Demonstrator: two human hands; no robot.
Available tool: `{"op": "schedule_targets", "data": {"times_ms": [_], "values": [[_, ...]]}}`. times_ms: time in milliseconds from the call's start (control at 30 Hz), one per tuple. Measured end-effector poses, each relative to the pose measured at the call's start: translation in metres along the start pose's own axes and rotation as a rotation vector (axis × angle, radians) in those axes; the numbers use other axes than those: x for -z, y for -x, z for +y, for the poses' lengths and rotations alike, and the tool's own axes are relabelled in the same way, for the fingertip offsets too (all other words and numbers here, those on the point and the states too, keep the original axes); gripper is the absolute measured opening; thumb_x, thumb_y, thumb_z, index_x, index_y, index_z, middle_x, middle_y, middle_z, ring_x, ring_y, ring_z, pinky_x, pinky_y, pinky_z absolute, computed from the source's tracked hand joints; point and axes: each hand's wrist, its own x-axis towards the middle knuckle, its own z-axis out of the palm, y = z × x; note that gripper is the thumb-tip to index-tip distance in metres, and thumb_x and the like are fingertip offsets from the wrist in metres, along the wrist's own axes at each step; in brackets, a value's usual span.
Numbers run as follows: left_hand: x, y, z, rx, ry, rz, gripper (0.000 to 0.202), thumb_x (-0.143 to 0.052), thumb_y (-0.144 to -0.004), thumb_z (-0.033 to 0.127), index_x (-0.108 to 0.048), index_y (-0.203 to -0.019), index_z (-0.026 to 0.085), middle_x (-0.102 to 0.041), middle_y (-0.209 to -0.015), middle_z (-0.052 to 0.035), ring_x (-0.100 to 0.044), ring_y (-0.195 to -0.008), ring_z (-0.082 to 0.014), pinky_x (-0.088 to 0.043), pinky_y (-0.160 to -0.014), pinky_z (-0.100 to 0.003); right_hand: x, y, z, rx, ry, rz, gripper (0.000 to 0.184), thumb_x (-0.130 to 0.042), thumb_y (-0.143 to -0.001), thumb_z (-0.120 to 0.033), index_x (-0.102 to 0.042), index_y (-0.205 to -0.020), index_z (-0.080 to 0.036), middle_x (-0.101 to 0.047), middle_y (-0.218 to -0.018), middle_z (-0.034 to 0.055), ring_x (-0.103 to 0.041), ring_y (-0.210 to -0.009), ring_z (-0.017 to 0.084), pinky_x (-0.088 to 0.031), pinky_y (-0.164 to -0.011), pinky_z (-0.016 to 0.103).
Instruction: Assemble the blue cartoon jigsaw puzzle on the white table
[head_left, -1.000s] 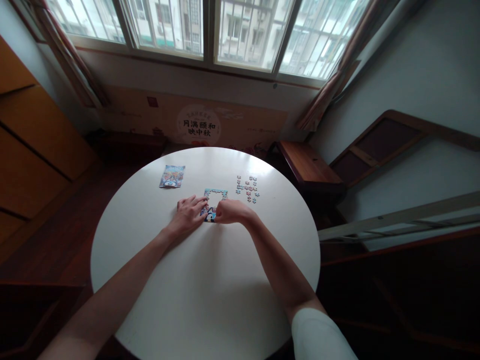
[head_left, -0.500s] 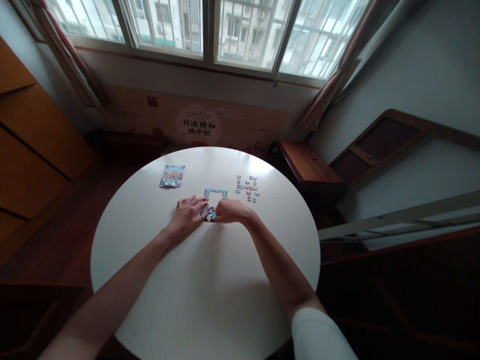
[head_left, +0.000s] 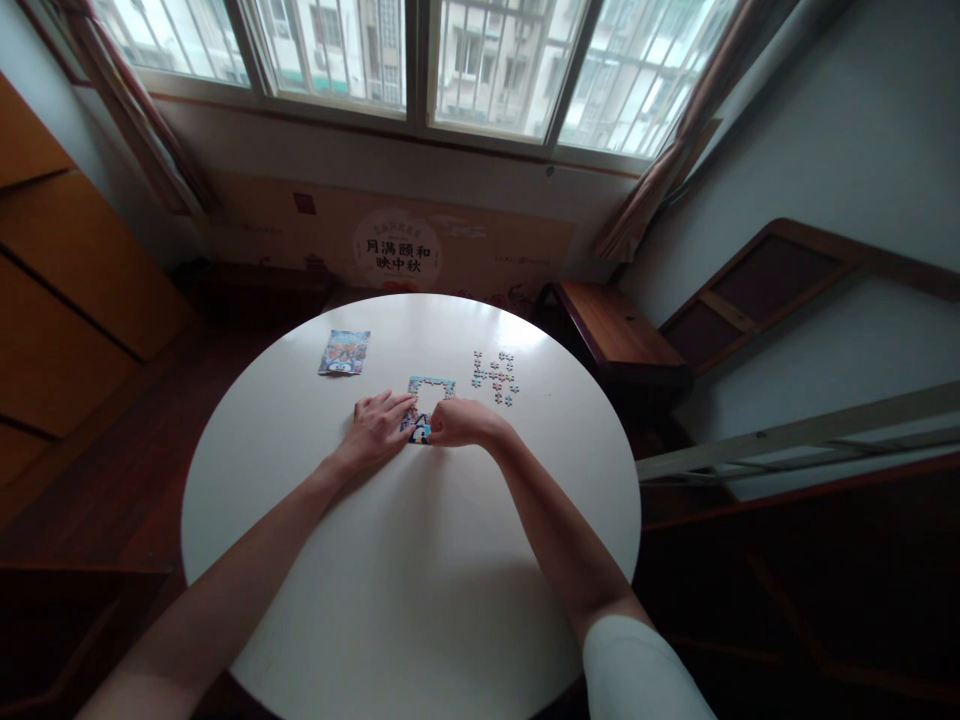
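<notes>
A small, partly assembled jigsaw puzzle (head_left: 421,433) lies flat on the white round table (head_left: 465,550), with a gap in its upper middle. My left hand (head_left: 377,428) rests palm down with its fingers stretched out, the fingertips touching the puzzle's left edge. Over the right side of the puzzle, my right hand (head_left: 459,422) is curled closed with its fingertips down on it. Whatever those fingers hold, if anything, is hidden beneath them. To the right, several loose puzzle pieces (head_left: 499,376) lie scattered.
A printed picture sheet or packet (head_left: 345,353) lies toward the table's back left. Beyond the right edge stands a brown wooden bench (head_left: 619,325). Barred windows (head_left: 495,65) and a printed board (head_left: 480,235) are behind the table.
</notes>
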Motion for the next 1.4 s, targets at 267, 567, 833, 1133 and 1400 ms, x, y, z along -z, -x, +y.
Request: {"op": "schedule_targets", "data": {"times_ms": [267, 567, 833, 1133, 1400], "values": [[0.002, 0.0, 0.001, -0.027, -0.001, 0.009, 0.039, -0.045, -0.092, 0.046, -0.057, -0.127, 0.031, -0.056, -0.137, -0.0014, -0.041, -0.131, -0.028, -0.028, -0.102, -0.047, -0.003, -0.004, 0.006, 0.048, -0.044, -0.002, 0.025, -0.058, -0.079, -0.034, -0.075, -0.09, -0.02, -0.073, -0.084, 0.0074, -0.064, -0.075, 0.018, -0.039, -0.061, 0.023], [0.0, -0.001, 0.001, -0.025, -0.012, 0.004, 0.042, -0.041, -0.094, 0.05, -0.055, -0.128, 0.031, -0.054, -0.139, -0.0007, -0.041, -0.131, -0.029, -0.028, -0.101, -0.047, -0.009, -0.032, 0.018, 0.013, -0.146, 0.304, 0.03, -0.053, -0.084, -0.019, -0.07, -0.109, -0.022, -0.071, -0.105, 0.0059, -0.064, -0.095, 0.016, -0.044, -0.08, 0.023], [0.0, -0.001, -0.001, -0.027, -0.007, -0.017, 0.045, -0.042, -0.094, 0.05, -0.049, -0.135, 0.032, -0.052, -0.141, -0.0003, -0.037, -0.134, -0.0294, -0.026, -0.102, -0.047, -0.01, -0.082, 0.017, -0.055, -0.215, 0.277, 0.019, -0.062, -0.081, -0.024, -0.074, -0.096, -0.022, -0.073, -0.096, 0.0042, -0.064, -0.084, 0.015, -0.043, -0.069, 0.022], [0.001, -0.001, 0.0, -0.028, 0.005, -0.013, 0.045, -0.045, -0.093, 0.049, -0.049, -0.135, 0.033, -0.052, -0.141, 0.0001, -0.038, -0.133, -0.0312, -0.027, -0.102, -0.049, -0.016, -0.09, 0.02, -0.091, -0.249, 0.247, 0.019, -0.064, -0.079, -0.026, -0.074, -0.095, -0.021, -0.073, -0.095, 0.0065, -0.063, -0.084, 0.015, -0.041, -0.067, 0.021], [0.0, 0.0, -0.001, -0.027, 0.011, -0.008, 0.044, -0.045, -0.093, 0.048, -0.052, -0.134, 0.033, -0.053, -0.14, -0.0007, -0.039, -0.133, -0.0309, -0.027, -0.103, -0.049, -0.019, -0.089, 0.025, -0.133, -0.261, 0.234, 0.019, -0.065, -0.079, -0.03, -0.074, -0.091, -0.018, -0.073, -0.085, 0.0077, -0.062, -0.074, 0.014, -0.039, -0.062, 0.021]]}}
